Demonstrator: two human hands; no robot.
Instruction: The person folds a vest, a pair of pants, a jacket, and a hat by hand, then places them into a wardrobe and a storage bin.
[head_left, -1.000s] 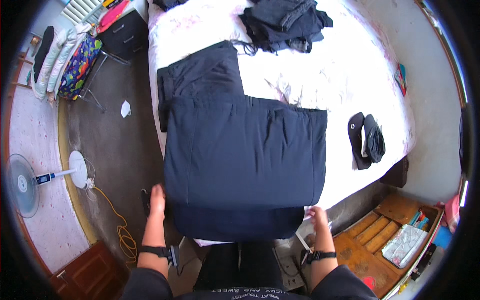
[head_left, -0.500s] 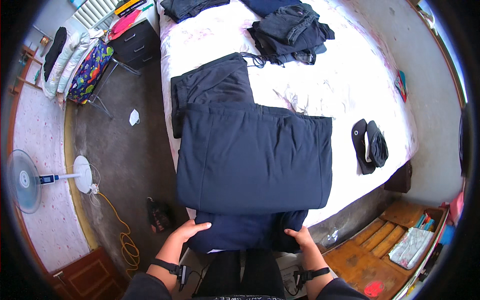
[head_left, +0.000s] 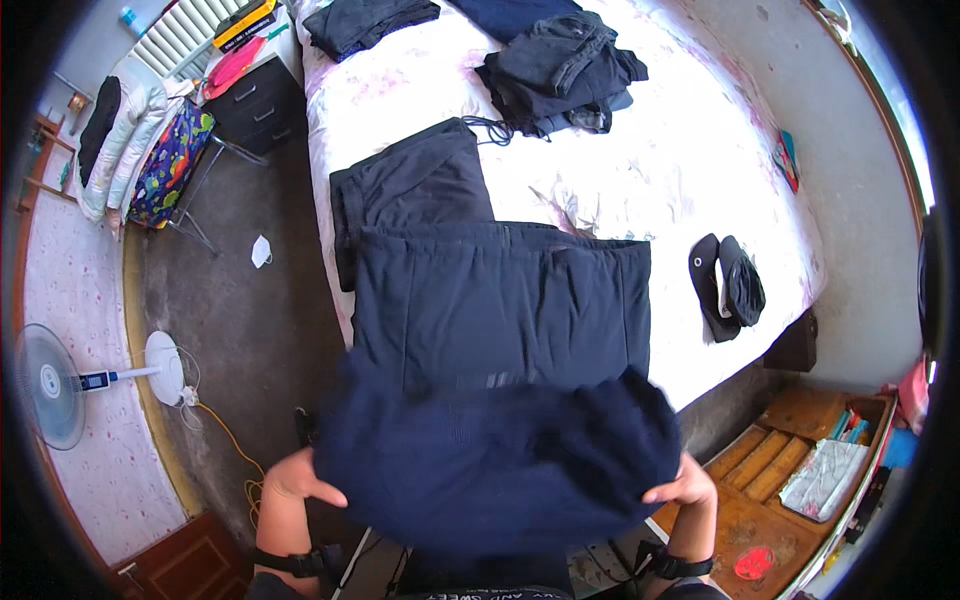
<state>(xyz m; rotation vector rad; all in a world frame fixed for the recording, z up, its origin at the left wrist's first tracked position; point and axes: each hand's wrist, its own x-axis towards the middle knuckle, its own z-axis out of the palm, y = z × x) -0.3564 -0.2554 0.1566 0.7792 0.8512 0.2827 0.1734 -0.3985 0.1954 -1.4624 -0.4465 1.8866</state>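
Note:
Between my hands hangs a dark navy piece of clothing [head_left: 490,460], lifted and smeared by motion. My left hand [head_left: 298,480] grips its left edge, thumb on top. On its right edge my right hand [head_left: 688,487] is closed in the same way. Just beyond, a folded dark garment [head_left: 500,300] with a waistband along its far side lies on the bed, its near part hidden by the lifted cloth. Folded black trousers [head_left: 410,180] lie partly under it at the far left.
A pile of dark clothes [head_left: 560,75] and a black visor cap [head_left: 728,285] rest on the white bed sheet [head_left: 640,180]. At left stand a fan [head_left: 50,375] and a yellow cord [head_left: 230,435]. A wooden drawer [head_left: 740,500] is at the near right.
My hands have moved apart and raised the navy clothing, which now spreads wider and covers the near edge of the folded garment. The view has shifted slightly.

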